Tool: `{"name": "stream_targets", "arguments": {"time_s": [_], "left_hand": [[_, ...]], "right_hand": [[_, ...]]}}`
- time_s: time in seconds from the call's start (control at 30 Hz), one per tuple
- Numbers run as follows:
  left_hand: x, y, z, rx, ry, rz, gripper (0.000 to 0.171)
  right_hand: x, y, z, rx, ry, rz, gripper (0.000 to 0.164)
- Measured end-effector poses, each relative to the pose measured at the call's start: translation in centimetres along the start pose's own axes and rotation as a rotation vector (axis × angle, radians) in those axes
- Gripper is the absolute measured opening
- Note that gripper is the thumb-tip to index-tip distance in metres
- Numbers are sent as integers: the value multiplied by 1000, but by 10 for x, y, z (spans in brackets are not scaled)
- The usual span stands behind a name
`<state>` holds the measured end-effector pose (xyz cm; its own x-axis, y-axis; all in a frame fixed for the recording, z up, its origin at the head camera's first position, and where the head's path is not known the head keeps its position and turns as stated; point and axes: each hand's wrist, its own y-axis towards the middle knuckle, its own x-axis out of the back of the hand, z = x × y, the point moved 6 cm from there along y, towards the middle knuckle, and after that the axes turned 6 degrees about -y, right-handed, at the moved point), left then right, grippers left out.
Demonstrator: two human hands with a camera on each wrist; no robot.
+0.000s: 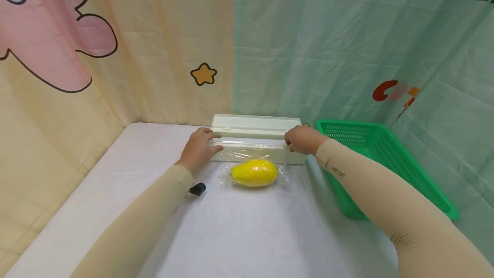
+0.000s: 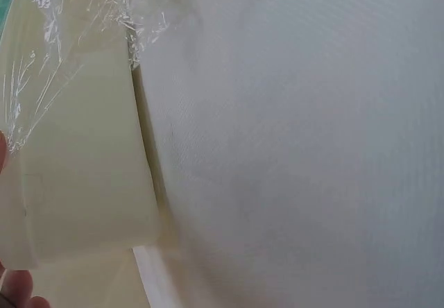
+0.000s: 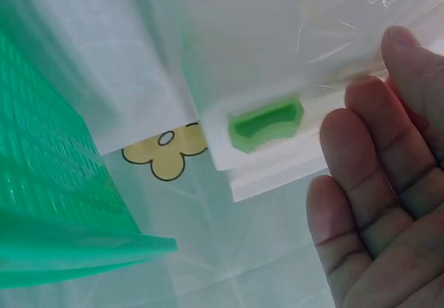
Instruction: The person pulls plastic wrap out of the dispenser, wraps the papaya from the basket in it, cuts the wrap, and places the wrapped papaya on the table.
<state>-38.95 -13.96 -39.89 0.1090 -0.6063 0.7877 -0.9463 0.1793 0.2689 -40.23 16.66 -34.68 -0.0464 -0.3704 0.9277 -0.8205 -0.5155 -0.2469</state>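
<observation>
A long cream cling film dispenser [image 1: 266, 154] lies across the table with its lid [image 1: 256, 122] raised at the back. Clear cling film [image 1: 247, 151] runs over its front to a yellow papaya [image 1: 254, 173], which lies wrapped in film before it. My left hand [image 1: 197, 149] grips the dispenser's left end, thumb by the film's corner, fingertips [image 2: 17, 288] curled past the end. At the opposite end, my right hand [image 1: 305, 138] pinches the film's edge between thumb and forefinger; its other fingers [image 3: 350, 141] are bent loosely. A green insert [image 3: 267, 124] shows in the dispenser's end.
To the right stands a green plastic basket [image 1: 355, 127], close beside my right forearm. A small black piece [image 1: 198, 189] sits by my left wrist. Printed curtains [image 1: 270, 55] hang behind and beside the white-covered table [image 1: 247, 235].
</observation>
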Motion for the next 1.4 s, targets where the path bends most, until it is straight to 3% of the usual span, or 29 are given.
{"name": "stream_targets", "arguments": {"time_s": [0.2,0.47,0.8,1.03,1.23,1.4], "left_hand": [[-1,-3,-6,-68,-29,-25,20],[1,-6,-8,-79,-93,7,19],[5,-13,-8,-88,-136,42,15],[6,-23,-12,-19,-270,157,10],[5,-35,-18,-74,-364,234,9],[5,-46,-23,-102,-382,314,11]], "right_hand": [[-3,-2,-1,12,54,-17,3],[0,-8,-3,7,147,-55,16],[0,-20,1,12,201,-50,15],[1,-34,8,12,224,-55,15],[4,-50,21,78,194,-80,14],[0,-60,28,90,227,-67,14]]}}
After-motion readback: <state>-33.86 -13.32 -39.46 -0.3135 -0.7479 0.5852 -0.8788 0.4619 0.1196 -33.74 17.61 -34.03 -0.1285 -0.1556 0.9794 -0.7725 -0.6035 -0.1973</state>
